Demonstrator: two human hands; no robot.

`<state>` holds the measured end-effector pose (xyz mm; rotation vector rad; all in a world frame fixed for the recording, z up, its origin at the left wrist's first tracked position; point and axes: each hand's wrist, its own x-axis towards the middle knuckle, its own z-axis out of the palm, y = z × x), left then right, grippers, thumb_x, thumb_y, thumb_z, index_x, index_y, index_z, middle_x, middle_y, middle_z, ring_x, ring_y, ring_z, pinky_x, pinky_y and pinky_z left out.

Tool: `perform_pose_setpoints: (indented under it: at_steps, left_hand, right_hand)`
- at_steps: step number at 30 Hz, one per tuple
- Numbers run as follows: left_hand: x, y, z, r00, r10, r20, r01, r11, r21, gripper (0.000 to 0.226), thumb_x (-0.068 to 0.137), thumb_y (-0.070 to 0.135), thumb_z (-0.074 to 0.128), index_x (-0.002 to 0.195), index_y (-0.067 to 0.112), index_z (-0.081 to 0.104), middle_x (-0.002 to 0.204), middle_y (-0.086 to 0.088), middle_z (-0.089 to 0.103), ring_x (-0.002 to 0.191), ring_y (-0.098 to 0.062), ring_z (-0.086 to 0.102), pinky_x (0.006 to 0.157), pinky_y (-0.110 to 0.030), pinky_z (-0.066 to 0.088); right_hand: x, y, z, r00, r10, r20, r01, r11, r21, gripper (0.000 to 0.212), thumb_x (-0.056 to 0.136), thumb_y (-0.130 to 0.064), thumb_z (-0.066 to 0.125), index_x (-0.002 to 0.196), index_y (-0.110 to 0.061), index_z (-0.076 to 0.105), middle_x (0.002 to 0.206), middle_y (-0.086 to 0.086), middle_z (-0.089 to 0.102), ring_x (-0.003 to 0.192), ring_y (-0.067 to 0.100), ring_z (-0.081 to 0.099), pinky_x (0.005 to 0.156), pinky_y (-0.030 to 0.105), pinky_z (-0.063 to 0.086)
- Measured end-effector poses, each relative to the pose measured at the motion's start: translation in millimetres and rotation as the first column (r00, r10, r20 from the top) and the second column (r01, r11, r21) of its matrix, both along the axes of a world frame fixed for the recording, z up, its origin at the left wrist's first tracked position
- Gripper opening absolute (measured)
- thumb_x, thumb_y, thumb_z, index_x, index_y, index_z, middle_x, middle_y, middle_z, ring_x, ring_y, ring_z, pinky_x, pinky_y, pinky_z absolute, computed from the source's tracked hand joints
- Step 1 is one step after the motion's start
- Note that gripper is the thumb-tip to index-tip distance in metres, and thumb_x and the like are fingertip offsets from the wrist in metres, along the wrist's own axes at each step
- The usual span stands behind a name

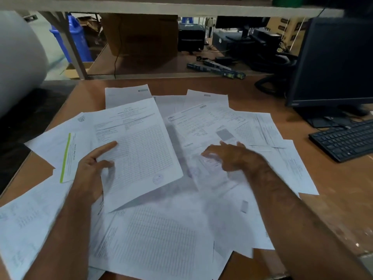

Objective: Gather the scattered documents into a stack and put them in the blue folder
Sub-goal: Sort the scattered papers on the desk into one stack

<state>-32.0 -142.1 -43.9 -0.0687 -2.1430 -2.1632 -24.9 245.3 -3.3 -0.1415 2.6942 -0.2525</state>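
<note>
Across the brown surface (333, 188), the scattered documents (161, 229) are lying in a loose overlapping spread, reaching from the near edge to about the middle and from the left edge to just short of the keyboard (345, 140). At centre left, the left hand (90, 170) is holding a gridded sheet (139, 150) by its left margin, the thumb lying along the top face and the other fingers curled beneath; the sheet's near right corner is lifting clear of the papers below and casting a shadow on them. A stamp mark is showing near the lower right corner of that sheet. Just left of the hand, a paper with a green stripe (67, 156) is lying flat under other sheets. To the right, the right hand (232, 156) is resting palm down on the papers at centre right, its fingers straight and slightly spread, pointing left; the hand is blurred, so whether the fingertips are pressing or only touching cannot be told. At the far right, a dark monitor (335, 61) is standing on the surface, with the black keyboard lying nearer and to its right. Beyond the surface, a cardboard box (141, 35) and black equipment are sitting on a lower shelf, and blue bins (76, 37) are standing at far left.
</note>
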Motion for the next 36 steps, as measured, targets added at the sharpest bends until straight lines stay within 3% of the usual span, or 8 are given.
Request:
perform_pose_setpoints:
  at_steps: [3, 7, 15, 21, 26, 29, 33, 36]
  left_hand:
    - [-3, 0, -3, 1.000, 0.004, -0.012, -0.004, 1.000, -0.006, 0.053, 0.086, -0.023, 0.052, 0.128, 0.006, 0.067, 0.132, 0.027, 0.059, 0.115, 0.017, 0.055, 0.086, -0.002, 0.047]
    - [-6, -4, -6, 1.000, 0.019, -0.008, -0.019, 1.000, -0.011, 0.055, 0.086, -0.023, 0.052, 0.127, 0.010, 0.069, 0.133, 0.027, 0.062, 0.127, 0.006, 0.053, 0.091, -0.007, 0.049]
    - [-6, -5, -11, 0.998, 0.067, -0.011, -0.067, 0.998, 0.007, 0.055, 0.087, -0.022, 0.052, 0.129, 0.010, 0.067, 0.147, 0.010, 0.057, 0.137, -0.009, 0.050, 0.105, -0.023, 0.044]
    - [-11, -10, -19, 0.998, 0.060, -0.014, -0.060, 0.998, -0.018, 0.055, 0.088, -0.019, 0.055, 0.130, 0.014, 0.068, 0.149, 0.015, 0.055, 0.140, -0.011, 0.046, 0.113, -0.034, 0.039]
    - [-10, -4, -15, 0.999, 0.036, -0.022, -0.035, 0.999, 0.014, 0.055, 0.087, -0.024, 0.049, 0.132, 0.004, 0.063, 0.140, 0.014, 0.062, 0.131, -0.004, 0.054, 0.098, -0.013, 0.050]
    - [-11, -4, -18, 0.999, 0.018, -0.047, -0.016, 1.000, 0.026, 0.056, 0.086, -0.026, 0.048, 0.134, -0.002, 0.061, 0.143, 0.002, 0.061, 0.131, -0.009, 0.056, 0.100, -0.015, 0.050]
    - [-10, -3, -15, 0.999, 0.003, -0.045, -0.003, 1.000, 0.001, 0.054, 0.086, -0.025, 0.050, 0.132, -0.001, 0.063, 0.140, 0.007, 0.063, 0.129, -0.005, 0.057, 0.100, -0.014, 0.049]
    - [-7, -1, -11, 0.999, 0.008, -0.040, -0.008, 1.000, -0.007, 0.052, 0.086, -0.026, 0.049, 0.130, -0.002, 0.064, 0.131, 0.014, 0.065, 0.119, 0.005, 0.061, 0.093, -0.008, 0.049]
  right_hand:
    - [4, 4, -7, 0.973, -0.204, -0.110, 0.181, 0.965, -0.192, 0.047, 0.077, 0.006, 0.051, 0.098, -0.034, 0.061, 0.151, -0.011, 0.050, 0.139, 0.015, 0.047, 0.117, 0.046, 0.020]
    - [5, -12, -40, 0.917, -0.296, -0.267, 0.194, 0.916, -0.350, 0.013, 0.097, -0.035, 0.057, 0.109, -0.036, 0.051, 0.130, -0.015, 0.057, 0.130, 0.014, 0.051, 0.116, 0.049, 0.022]
    - [-25, -21, -43, 0.951, -0.055, -0.304, -0.046, 0.948, -0.316, 0.038, 0.108, -0.030, 0.044, 0.139, -0.051, 0.048, 0.167, -0.022, 0.012, 0.156, 0.009, -0.009, 0.117, 0.062, -0.015]
    - [-3, -12, -34, 0.820, -0.409, -0.401, 0.413, 0.907, -0.082, 0.076, 0.091, -0.073, 0.050, 0.153, -0.036, 0.028, 0.170, 0.010, 0.010, 0.153, 0.039, 0.015, 0.117, 0.059, 0.022]
    - [9, 6, -37, 0.795, -0.506, -0.335, 0.549, 0.835, 0.042, 0.107, 0.070, -0.095, 0.043, 0.153, -0.030, 0.026, 0.157, 0.025, 0.030, 0.136, 0.045, 0.038, 0.111, 0.051, 0.034]
    - [-5, 8, -31, 0.816, -0.507, -0.278, 0.502, 0.860, -0.094, 0.104, 0.073, -0.081, 0.066, 0.156, -0.034, 0.024, 0.160, 0.022, 0.022, 0.139, 0.049, 0.033, 0.112, 0.051, 0.036]
    - [-24, 11, -28, 0.761, -0.539, -0.362, 0.339, 0.805, -0.486, 0.074, 0.078, -0.020, 0.088, 0.141, -0.026, 0.052, 0.159, 0.008, 0.022, 0.130, 0.033, 0.055, 0.105, 0.039, 0.052]
    - [-29, 9, -24, 0.683, -0.577, -0.447, 0.241, 0.756, -0.608, 0.056, 0.081, -0.007, 0.083, 0.132, -0.022, 0.064, 0.156, 0.007, 0.037, 0.134, 0.014, 0.048, 0.110, 0.022, 0.035]
